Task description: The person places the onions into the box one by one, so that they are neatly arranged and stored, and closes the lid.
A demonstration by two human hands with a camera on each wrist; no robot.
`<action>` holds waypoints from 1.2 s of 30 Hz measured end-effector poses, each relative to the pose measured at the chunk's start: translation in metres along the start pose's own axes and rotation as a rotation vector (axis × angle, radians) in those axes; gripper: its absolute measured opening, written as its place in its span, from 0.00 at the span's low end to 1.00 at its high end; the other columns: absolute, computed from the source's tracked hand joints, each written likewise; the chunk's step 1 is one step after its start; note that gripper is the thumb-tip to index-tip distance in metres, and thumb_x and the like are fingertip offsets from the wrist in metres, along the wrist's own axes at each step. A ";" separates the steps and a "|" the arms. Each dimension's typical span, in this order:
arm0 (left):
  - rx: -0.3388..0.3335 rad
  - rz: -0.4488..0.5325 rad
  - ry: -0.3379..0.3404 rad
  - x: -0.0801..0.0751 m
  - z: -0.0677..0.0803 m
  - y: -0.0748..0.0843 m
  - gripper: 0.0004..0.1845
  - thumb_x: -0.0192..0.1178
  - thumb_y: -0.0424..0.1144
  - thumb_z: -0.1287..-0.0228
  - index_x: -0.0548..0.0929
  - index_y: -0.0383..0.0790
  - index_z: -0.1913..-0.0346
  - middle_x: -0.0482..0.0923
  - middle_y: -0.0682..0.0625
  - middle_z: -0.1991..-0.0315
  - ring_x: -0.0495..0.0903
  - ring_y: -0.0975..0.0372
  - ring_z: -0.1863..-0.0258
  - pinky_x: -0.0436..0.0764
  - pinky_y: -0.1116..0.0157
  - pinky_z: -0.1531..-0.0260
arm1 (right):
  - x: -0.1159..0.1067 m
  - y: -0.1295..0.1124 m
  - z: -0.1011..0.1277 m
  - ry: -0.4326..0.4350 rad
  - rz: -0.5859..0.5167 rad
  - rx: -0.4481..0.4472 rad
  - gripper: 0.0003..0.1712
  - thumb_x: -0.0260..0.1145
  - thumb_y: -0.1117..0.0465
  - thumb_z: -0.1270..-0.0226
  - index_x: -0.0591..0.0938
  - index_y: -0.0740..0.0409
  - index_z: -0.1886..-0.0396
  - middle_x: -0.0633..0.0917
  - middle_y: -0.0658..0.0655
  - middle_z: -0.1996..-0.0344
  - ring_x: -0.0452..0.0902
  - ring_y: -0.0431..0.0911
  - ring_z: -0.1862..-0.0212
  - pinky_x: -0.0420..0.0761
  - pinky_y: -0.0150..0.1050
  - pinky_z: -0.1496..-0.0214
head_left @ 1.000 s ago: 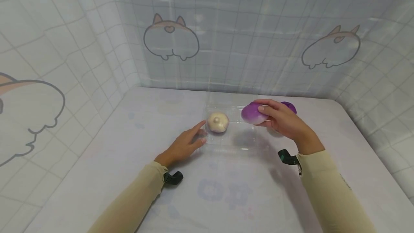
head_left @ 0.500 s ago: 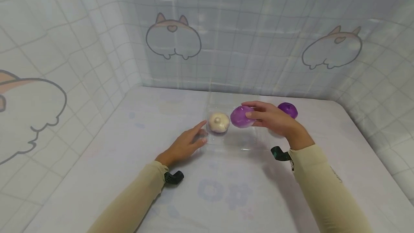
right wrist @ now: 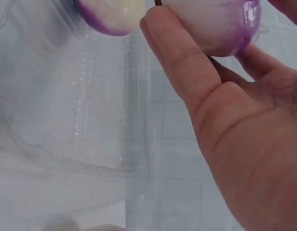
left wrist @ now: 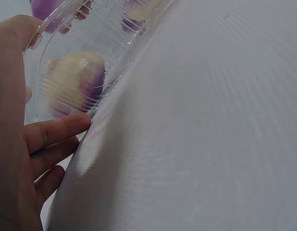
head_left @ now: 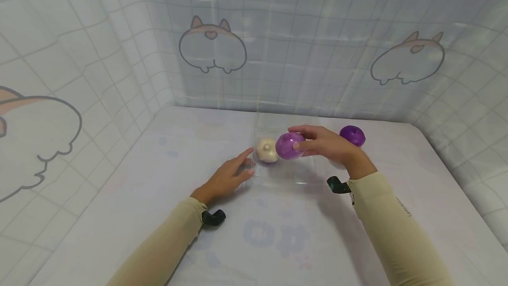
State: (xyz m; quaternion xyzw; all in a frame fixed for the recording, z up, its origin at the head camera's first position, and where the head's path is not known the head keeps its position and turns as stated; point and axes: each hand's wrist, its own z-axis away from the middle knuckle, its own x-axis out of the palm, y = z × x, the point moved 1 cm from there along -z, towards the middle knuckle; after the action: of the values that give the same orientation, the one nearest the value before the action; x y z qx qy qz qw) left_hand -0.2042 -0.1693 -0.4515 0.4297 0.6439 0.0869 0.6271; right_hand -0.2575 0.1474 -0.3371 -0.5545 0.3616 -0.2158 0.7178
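Note:
My right hand (head_left: 329, 144) pinches a glossy round purple-and-white turnip-like vegetable (head_left: 289, 146) between thumb and fingers, above a clear plastic box (head_left: 285, 175). In the right wrist view, the held vegetable (right wrist: 216, 24) shows a whitish, purple-streaked side. A second one (head_left: 267, 150) sits in the left part of the box, cream side up with a small nub; the held one overlaps it in the head view. My left hand (head_left: 226, 178) lies at the box's left end, fingers extended and spread. In the left wrist view, its fingertips (left wrist: 81, 121) are right at the box's wall.
A purple vegetable (head_left: 352, 136) lies on the table right of the box. Another pale one (head_left: 338, 163) is mostly hidden beneath my right wrist. The box's clear lid (head_left: 285, 120) lies folded back toward the curtain-like rear wall (head_left: 301, 56).
My right hand has carried the held vegetable leftward and slightly lower, over the box beside the cream one. The purple vegetable at right is now uncovered. My left hand has stayed in place.

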 end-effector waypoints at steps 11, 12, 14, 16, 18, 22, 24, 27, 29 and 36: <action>0.002 0.010 -0.011 -0.002 -0.001 0.004 0.37 0.52 0.55 0.24 0.52 0.54 0.19 0.77 0.48 0.37 0.70 0.52 0.33 0.65 0.45 0.33 | 0.004 0.000 -0.004 -0.033 0.197 0.041 0.38 0.73 0.47 0.37 0.71 0.42 0.28 0.76 0.53 0.38 0.73 0.51 0.38 0.73 0.56 0.37; 0.002 0.006 -0.012 -0.002 -0.001 0.003 0.37 0.52 0.56 0.24 0.52 0.54 0.19 0.77 0.49 0.37 0.70 0.53 0.33 0.65 0.45 0.33 | 0.004 0.001 -0.005 -0.041 0.211 0.041 0.38 0.72 0.48 0.37 0.71 0.43 0.28 0.76 0.54 0.38 0.74 0.52 0.38 0.73 0.56 0.37; -0.001 0.000 -0.013 -0.002 -0.002 0.003 0.37 0.51 0.57 0.24 0.52 0.56 0.19 0.77 0.49 0.37 0.70 0.53 0.33 0.65 0.46 0.33 | 0.005 0.001 -0.007 -0.048 0.253 0.042 0.36 0.72 0.47 0.37 0.72 0.41 0.30 0.76 0.54 0.38 0.74 0.51 0.38 0.74 0.55 0.38; -0.003 -0.004 -0.011 -0.002 -0.002 0.002 0.37 0.51 0.57 0.24 0.52 0.57 0.19 0.77 0.50 0.37 0.70 0.54 0.33 0.65 0.47 0.33 | 0.007 0.000 -0.008 -0.061 0.304 0.033 0.35 0.72 0.46 0.37 0.73 0.41 0.31 0.76 0.54 0.38 0.73 0.51 0.38 0.74 0.55 0.38; -0.001 -0.007 -0.008 -0.002 -0.002 0.002 0.37 0.51 0.57 0.24 0.52 0.57 0.19 0.77 0.49 0.37 0.71 0.54 0.33 0.65 0.47 0.33 | 0.009 -0.001 -0.010 -0.074 0.344 0.021 0.35 0.72 0.46 0.37 0.73 0.41 0.31 0.76 0.53 0.37 0.72 0.52 0.37 0.74 0.55 0.38; -0.002 -0.014 -0.003 -0.003 -0.002 0.002 0.37 0.51 0.58 0.25 0.51 0.57 0.19 0.77 0.49 0.37 0.70 0.53 0.33 0.65 0.46 0.33 | 0.013 -0.002 -0.013 -0.105 0.377 0.015 0.37 0.73 0.45 0.39 0.73 0.42 0.30 0.75 0.52 0.35 0.70 0.52 0.36 0.72 0.56 0.36; -0.006 -0.013 -0.004 -0.003 -0.002 0.003 0.37 0.50 0.58 0.25 0.51 0.57 0.19 0.77 0.49 0.36 0.70 0.53 0.32 0.65 0.46 0.33 | 0.015 -0.001 -0.015 -0.111 0.383 0.020 0.38 0.73 0.45 0.39 0.73 0.41 0.30 0.75 0.53 0.35 0.70 0.53 0.35 0.72 0.57 0.36; 0.000 -0.009 -0.004 -0.003 -0.002 0.003 0.37 0.51 0.57 0.25 0.52 0.56 0.19 0.78 0.49 0.37 0.70 0.53 0.32 0.65 0.46 0.33 | 0.019 0.001 -0.018 -0.112 0.392 0.029 0.37 0.73 0.45 0.39 0.73 0.41 0.30 0.75 0.54 0.36 0.70 0.53 0.36 0.73 0.56 0.37; 0.004 -0.005 -0.005 -0.003 -0.002 0.003 0.37 0.51 0.56 0.25 0.52 0.55 0.19 0.78 0.49 0.37 0.71 0.53 0.33 0.65 0.46 0.33 | 0.022 0.003 -0.019 -0.114 0.404 0.035 0.37 0.73 0.45 0.40 0.73 0.41 0.30 0.76 0.55 0.37 0.71 0.52 0.36 0.74 0.55 0.38; 0.008 0.001 -0.006 -0.003 -0.002 0.002 0.37 0.51 0.57 0.24 0.52 0.54 0.19 0.78 0.50 0.38 0.71 0.54 0.34 0.66 0.46 0.34 | 0.032 0.001 -0.027 -0.137 0.458 0.030 0.38 0.74 0.49 0.39 0.72 0.47 0.30 0.79 0.56 0.42 0.76 0.50 0.42 0.78 0.50 0.42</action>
State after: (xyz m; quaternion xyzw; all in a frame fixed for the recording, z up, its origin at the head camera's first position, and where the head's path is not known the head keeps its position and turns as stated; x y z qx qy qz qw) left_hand -0.2051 -0.1695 -0.4474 0.4325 0.6421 0.0832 0.6274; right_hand -0.2573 0.1083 -0.3506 -0.4606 0.4254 -0.0145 0.7789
